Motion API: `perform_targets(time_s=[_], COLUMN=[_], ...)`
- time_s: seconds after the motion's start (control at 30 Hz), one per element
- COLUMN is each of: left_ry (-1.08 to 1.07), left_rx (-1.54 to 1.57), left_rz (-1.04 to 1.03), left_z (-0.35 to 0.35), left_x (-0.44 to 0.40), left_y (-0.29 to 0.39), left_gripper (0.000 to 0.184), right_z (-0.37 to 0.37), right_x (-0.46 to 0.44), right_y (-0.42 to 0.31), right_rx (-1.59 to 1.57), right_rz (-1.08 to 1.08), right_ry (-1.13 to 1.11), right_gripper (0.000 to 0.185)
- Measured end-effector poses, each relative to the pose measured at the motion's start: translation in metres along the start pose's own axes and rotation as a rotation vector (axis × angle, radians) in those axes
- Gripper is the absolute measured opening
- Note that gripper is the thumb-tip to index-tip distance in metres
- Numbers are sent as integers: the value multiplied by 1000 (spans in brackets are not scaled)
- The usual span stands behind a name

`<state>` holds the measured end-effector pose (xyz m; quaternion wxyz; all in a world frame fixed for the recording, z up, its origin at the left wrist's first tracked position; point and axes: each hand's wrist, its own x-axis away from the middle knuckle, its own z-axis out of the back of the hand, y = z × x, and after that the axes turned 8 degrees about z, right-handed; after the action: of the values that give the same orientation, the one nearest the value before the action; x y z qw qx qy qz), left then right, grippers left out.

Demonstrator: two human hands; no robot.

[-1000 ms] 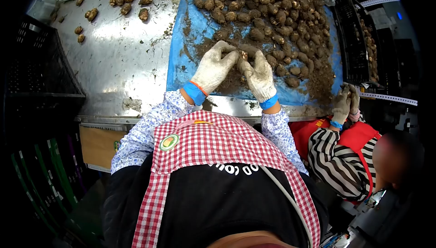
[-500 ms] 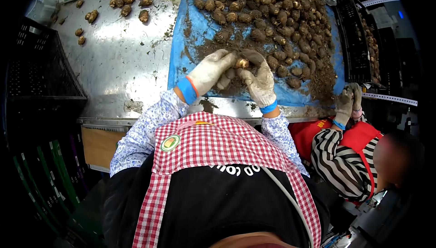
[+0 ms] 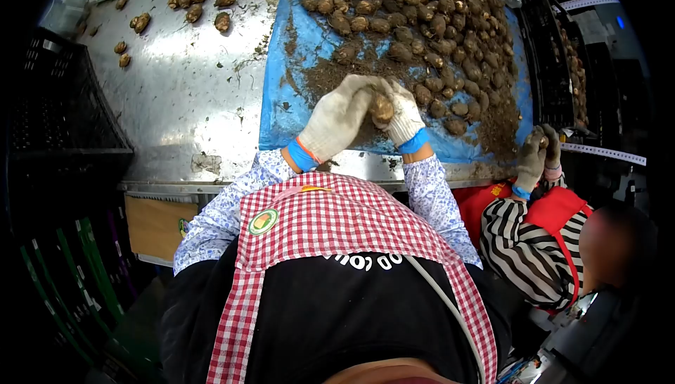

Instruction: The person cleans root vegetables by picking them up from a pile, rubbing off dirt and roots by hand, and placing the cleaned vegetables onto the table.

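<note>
Head view: from where I stand, one tuber (image 3: 382, 110) sits between the left hand (image 3: 339, 121) and the right hand (image 3: 403, 117), both gloved and closed together around it over the blue sheet (image 3: 276, 127), neither clearly nearer. Its long axis seems to point toward the apron (image 3: 337, 215), the far end covered by fingers; it looks rounded, tan-brown

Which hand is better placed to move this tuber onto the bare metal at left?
Probably the left hand: it is nearer that metal tabletop, and the right hand would have to reach past it. Both hold the tuber; whose grip is firmer is unclear.
</note>
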<state>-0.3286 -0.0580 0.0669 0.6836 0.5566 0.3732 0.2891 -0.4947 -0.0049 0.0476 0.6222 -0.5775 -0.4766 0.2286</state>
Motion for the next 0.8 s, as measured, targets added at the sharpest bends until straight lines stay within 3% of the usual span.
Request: perform_targets(time_s=[0.07,0.1,0.13,0.17,0.23,0.27,0.3,0.37,0.4,0.5,0.57,0.63,0.7,0.73,0.77,0.8], left_ry=[16,16,27,33,33,31,19,3,121,31,54,81,157,110,60,-33], left_rx=[-52,17,89,336,353,363,297,166,-173,-248,-221,-163,-35,216,470,566], left_rz=[11,183,354,573,586,593,564,496,46,32,215,471,466,608,746,687], left_z=[13,16,20,22,18,16,14,8,6,11,11,13,16,23,32,38], left_x=[-6,-6,-8,-7,-8,-8,-8,-9,-11,-9,-15,-25,-33,-35,-36,-34], left_y=[10,6,9,17,25,26,25,18,11,6,6,14,-14,-21,-25,-26], left_gripper=[21,21,21,23,26,27,27,26,24,22,22,23,30,33,37,41], right_z=[21,25,14,8,-3,-14,-16,-23,-21,-17,-21,-27,-29,-25,-20,-16], right_x=[-7,-3,12,19,30,35,40,45,45,44,47,52,53,46,44,43], right_y=[8,9,-5,-12,-20,-24,-25,-43,-41,-24,-16,-28,-27,-20,-19,-21], right_rx=[-134,-199,-178,-126,-19,132,923,561,551,484,412,647,754,525,504,484], right_rz=[32,59,17,89,231,334,840,476,471,449,420,540,742,633,669,703], right_ry=[-100,-154,-39,-108,-241,-244,-158,-201,-197,-182,-157,-187,-223,-259,-239,-220], right_gripper=[45,46,46,45,43,38,36,38,38,39,39,40,41,43,43,42])
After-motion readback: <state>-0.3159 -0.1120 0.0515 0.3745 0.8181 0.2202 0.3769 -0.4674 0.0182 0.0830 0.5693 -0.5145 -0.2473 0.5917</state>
